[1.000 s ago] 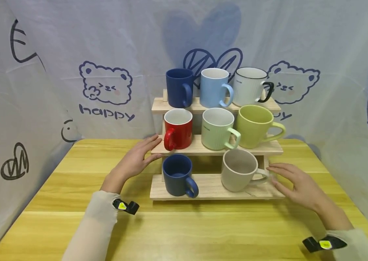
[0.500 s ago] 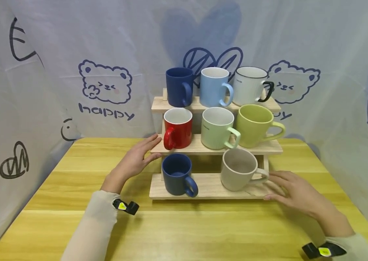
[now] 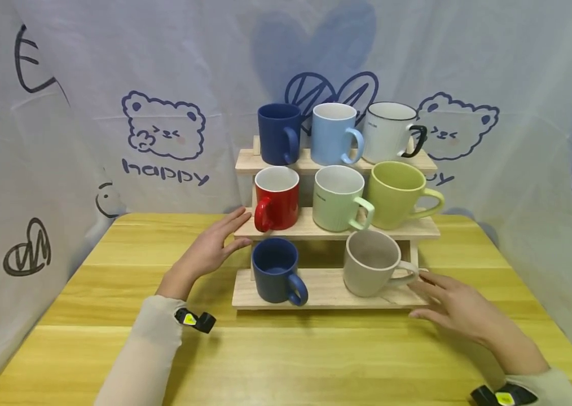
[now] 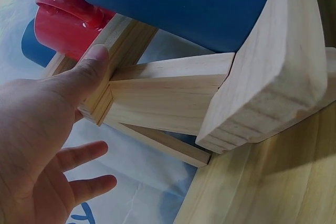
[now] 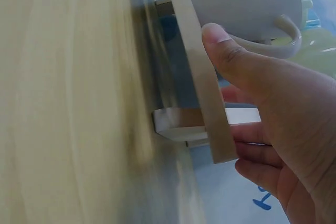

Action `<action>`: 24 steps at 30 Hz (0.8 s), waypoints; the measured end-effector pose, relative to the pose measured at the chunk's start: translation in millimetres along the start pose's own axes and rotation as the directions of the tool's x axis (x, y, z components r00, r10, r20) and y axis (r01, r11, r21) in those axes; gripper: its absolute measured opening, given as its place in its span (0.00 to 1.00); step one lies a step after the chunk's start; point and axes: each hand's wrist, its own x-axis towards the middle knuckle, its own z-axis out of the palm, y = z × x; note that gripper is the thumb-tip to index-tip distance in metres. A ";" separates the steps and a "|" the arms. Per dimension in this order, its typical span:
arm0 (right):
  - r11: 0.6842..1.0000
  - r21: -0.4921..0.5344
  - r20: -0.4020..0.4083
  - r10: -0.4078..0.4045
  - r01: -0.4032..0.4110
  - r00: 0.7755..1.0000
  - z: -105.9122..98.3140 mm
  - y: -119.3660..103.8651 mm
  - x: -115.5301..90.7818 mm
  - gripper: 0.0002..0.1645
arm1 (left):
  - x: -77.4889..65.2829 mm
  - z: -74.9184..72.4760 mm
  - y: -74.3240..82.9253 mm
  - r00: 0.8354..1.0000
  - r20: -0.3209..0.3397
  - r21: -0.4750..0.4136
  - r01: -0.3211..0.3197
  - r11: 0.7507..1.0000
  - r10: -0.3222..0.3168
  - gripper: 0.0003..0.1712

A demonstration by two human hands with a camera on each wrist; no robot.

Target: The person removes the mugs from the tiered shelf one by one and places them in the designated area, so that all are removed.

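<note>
A three-tier wooden display stand bears several mugs. My left hand holds the left end of its middle board, with the thumb on the board's front edge in the left wrist view and two fingers extended free. At the right end of the bottom board, my right hand grips with thumb in front and fingers behind, as the right wrist view shows. A beige mug stands close to that hand, its handle pointing right. On the same board a dark blue mug sits at the left.
The middle board carries a red mug, a pale green mug and a yellow-green mug. Above stand a navy mug, a light blue mug and a white mug. A printed curtain hangs behind the wooden table.
My right hand has come down and forward from beside the beige mug's handle to the end of the bottom board. The left hand, the stand and the mugs look unchanged.
</note>
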 end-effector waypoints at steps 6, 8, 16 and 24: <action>0.998 0.018 0.030 0.053 -0.054 0.998 4.8 0.6 -3.2 0.33 | 0.8 -0.4 1.2 1.000 0.003 -0.001 -0.008 1.000 0.008 0.39; 0.998 0.012 0.028 0.066 -0.067 0.997 5.6 0.9 -3.5 0.32 | 1.3 -1.5 2.2 1.000 0.005 -0.005 -0.007 1.000 0.007 0.39; 0.997 -0.002 0.020 0.083 -0.083 0.996 9.3 3.3 -4.7 0.31 | 4.1 -6.5 1.8 1.000 0.016 -0.020 -0.021 1.000 0.021 0.35; 0.990 0.023 0.060 0.139 -0.141 0.988 5.8 1.0 -0.7 0.32 | 12.4 -29.1 12.9 1.000 -0.023 -0.017 -0.001 1.000 0.000 0.31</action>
